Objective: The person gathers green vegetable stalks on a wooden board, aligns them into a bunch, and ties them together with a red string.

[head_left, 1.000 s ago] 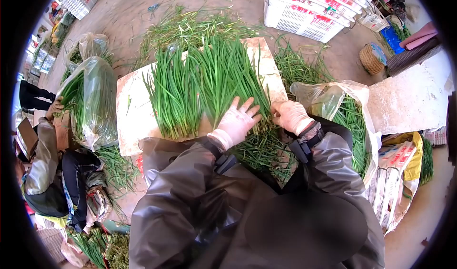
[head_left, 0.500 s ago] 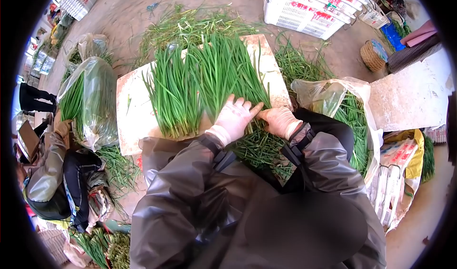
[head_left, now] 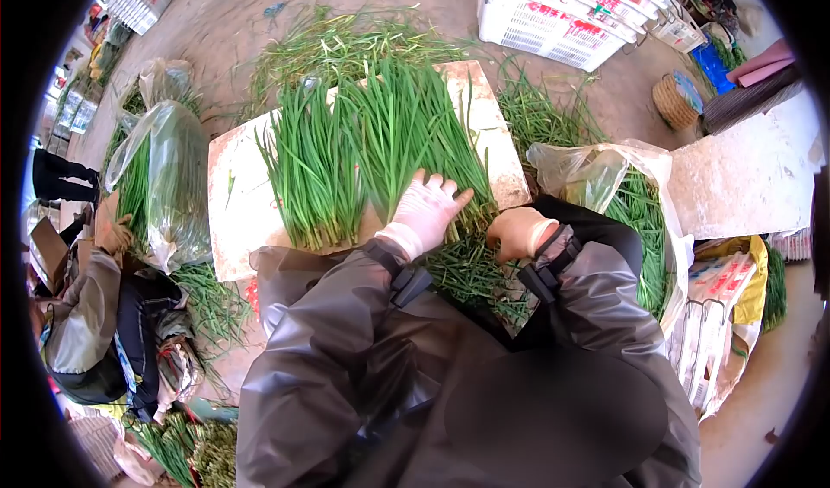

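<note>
Two bundles of garlic chives lie side by side on a pale board: the left bundle (head_left: 313,168) and the right bundle (head_left: 402,129), their cut ends towards me. Gloved in white, my left hand (head_left: 428,214) rests on the lower part of the right bundle with its fingers spread. My right hand (head_left: 520,232), also gloved, is at the board's near right edge, just beside the stalk ends. Its fingers curl downward, and whatever they may hold is hidden. Chive trimmings (head_left: 475,272) are heaped below both hands.
The board (head_left: 246,220) is in front of me. Plastic bags of chives stand left (head_left: 177,185) and right (head_left: 648,229). Loose leaves (head_left: 346,43) litter the floor beyond. White crates (head_left: 553,25) are stacked at the back right. Another person (head_left: 95,315) sits at the left.
My right hand has drawn away from the bundle, slightly right and towards me, and its pointing finger has curled in. My left hand stays on the chives.
</note>
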`<action>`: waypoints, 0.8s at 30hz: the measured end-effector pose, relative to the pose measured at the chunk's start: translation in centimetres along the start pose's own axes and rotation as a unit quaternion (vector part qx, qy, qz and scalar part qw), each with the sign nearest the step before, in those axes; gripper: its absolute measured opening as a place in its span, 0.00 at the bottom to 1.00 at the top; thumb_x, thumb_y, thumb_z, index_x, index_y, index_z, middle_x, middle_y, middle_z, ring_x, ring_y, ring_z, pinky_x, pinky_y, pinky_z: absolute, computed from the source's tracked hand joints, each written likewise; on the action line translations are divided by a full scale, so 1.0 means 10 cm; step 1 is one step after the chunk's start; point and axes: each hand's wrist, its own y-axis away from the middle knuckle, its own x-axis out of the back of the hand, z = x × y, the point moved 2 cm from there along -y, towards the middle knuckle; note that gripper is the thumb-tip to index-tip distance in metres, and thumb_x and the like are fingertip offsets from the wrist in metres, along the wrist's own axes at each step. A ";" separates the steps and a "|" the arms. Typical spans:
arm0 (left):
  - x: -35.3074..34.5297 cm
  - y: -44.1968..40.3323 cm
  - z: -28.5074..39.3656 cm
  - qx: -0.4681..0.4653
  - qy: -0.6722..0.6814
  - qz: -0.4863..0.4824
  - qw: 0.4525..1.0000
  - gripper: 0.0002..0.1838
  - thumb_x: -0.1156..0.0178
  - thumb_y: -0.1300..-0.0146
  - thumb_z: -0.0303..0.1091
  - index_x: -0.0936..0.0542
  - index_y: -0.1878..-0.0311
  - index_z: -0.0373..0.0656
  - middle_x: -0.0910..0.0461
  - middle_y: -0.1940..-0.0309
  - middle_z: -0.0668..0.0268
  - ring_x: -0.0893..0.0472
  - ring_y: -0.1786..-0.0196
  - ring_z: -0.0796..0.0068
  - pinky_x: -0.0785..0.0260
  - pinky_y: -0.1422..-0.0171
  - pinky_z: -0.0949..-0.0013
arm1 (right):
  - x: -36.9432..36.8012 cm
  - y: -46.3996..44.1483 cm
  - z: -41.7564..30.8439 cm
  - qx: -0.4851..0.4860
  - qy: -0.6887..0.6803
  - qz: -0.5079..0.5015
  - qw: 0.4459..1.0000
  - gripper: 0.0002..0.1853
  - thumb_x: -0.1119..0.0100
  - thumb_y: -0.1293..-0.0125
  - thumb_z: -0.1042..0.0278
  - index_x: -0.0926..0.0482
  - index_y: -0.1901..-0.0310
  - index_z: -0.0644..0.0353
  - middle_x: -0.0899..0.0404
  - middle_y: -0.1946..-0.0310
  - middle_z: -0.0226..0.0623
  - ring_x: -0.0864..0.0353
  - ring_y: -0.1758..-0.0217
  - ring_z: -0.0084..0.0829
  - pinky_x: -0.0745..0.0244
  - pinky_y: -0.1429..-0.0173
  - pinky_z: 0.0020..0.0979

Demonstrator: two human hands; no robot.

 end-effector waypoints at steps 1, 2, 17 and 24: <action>-0.01 0.00 0.00 0.001 0.003 -0.001 1.000 0.43 0.32 0.46 0.32 0.28 0.22 0.55 0.22 0.42 0.59 0.25 0.33 0.55 0.42 0.19 0.43 | 0.07 0.05 -0.01 0.024 -0.013 0.040 0.999 0.19 0.26 0.46 0.54 0.08 0.52 0.47 0.09 0.57 0.41 0.11 0.49 0.48 0.17 0.43 0.47; -0.01 0.01 0.00 0.000 0.005 -0.002 1.000 0.43 0.32 0.46 0.32 0.28 0.22 0.55 0.22 0.42 0.59 0.25 0.33 0.55 0.42 0.19 0.43 | 0.10 0.07 0.00 0.024 -0.036 0.076 0.996 0.18 0.26 0.44 0.55 0.08 0.51 0.47 0.09 0.57 0.42 0.11 0.49 0.49 0.18 0.42 0.47; -0.03 -0.01 0.00 0.005 0.001 0.006 1.000 0.41 0.33 0.45 0.32 0.26 0.23 0.57 0.22 0.43 0.60 0.25 0.33 0.56 0.41 0.20 0.44 | 0.01 0.01 0.03 0.007 0.022 0.195 0.981 0.21 0.25 0.43 0.62 0.14 0.48 0.55 0.12 0.54 0.43 0.12 0.47 0.50 0.18 0.43 0.49; -0.03 -0.01 -0.01 0.004 0.000 0.010 1.000 0.40 0.34 0.44 0.32 0.25 0.24 0.58 0.22 0.43 0.61 0.25 0.33 0.56 0.40 0.21 0.44 | -0.02 -0.03 0.01 0.056 0.030 0.227 0.972 0.20 0.25 0.45 0.63 0.14 0.49 0.55 0.13 0.54 0.43 0.12 0.48 0.50 0.17 0.45 0.48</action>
